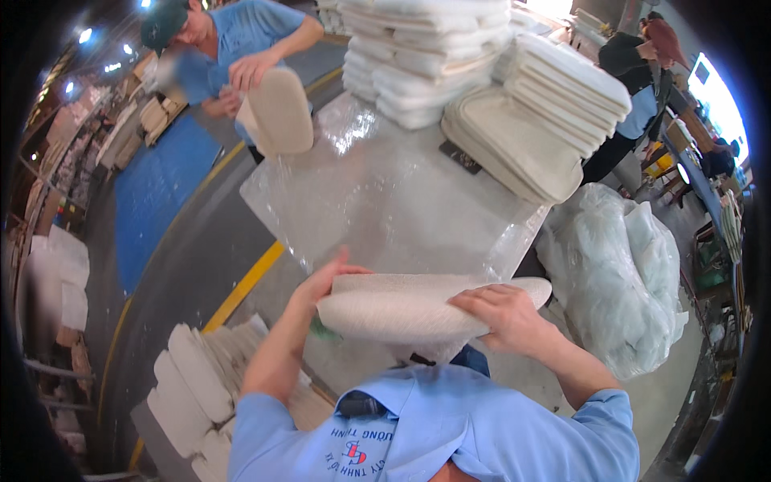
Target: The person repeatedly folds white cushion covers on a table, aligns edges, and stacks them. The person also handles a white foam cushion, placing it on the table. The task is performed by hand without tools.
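Pad (pixel 401 312), cream and bowed, is up in front of the wearer's chest in the head view, stretched crosswise between both hands by the near edge of a plastic-covered table (pixel 385 217). Left hand (pixel 325 281) is at its left end, fingers spread a bit, one sticking up and the others along the top edge; can't really tell how firmly it's gripping. Right hand (pixel 506 317) is clamped on the right half, fingers close together over the upper side, thumb hard to make out.

On the table's far side there's a tall white stack (pixel 426 60), and right next to it a pile of cream pads (pixel 514 145) with white ones on top. Across at the left corner a co-worker (pixel 249 36) in a blue shirt has another pad (pixel 281 112) standing upright. Big clear plastic bag (pixel 614 289) on the right, more pale pads (pixel 189 381) heaped lower left.
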The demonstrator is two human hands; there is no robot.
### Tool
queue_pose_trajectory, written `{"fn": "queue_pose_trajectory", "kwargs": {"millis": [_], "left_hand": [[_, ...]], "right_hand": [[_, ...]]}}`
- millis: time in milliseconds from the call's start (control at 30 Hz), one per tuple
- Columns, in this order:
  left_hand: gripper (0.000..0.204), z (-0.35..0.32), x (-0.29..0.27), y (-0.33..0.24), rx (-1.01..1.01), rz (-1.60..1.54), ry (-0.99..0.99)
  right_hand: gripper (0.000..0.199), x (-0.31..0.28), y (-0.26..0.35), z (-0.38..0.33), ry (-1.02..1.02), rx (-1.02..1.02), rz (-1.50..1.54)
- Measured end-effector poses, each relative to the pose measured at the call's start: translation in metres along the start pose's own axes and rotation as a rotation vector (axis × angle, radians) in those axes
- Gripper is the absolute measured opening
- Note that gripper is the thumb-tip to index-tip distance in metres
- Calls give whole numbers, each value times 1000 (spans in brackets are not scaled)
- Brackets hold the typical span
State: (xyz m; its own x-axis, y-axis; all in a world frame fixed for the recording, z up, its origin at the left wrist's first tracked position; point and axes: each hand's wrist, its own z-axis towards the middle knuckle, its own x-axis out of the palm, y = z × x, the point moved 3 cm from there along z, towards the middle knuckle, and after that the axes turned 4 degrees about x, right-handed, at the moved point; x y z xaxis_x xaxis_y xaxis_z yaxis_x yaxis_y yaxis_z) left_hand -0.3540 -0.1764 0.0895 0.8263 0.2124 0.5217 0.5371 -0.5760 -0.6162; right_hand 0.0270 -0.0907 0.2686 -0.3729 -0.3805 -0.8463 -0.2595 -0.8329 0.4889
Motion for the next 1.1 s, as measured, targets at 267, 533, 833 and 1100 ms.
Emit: {"fn": "queue_pose_trajectory", "kwargs": {"millis": [267,533,833,1100], "left_hand": [[58,59,31,89,-50,1354,123],[43,90,55,109,-75,1224,-138],[35,76,72,94,313,1415,-464],[27,98,59,103,369,1567,-520]], "right_hand": [[53,102,1,-21,258,-129,-159],[58,116,-132,69,501,370,163],[36,216,-151,86,819,561,30],[27,230,-148,67,393,620,38]]}}
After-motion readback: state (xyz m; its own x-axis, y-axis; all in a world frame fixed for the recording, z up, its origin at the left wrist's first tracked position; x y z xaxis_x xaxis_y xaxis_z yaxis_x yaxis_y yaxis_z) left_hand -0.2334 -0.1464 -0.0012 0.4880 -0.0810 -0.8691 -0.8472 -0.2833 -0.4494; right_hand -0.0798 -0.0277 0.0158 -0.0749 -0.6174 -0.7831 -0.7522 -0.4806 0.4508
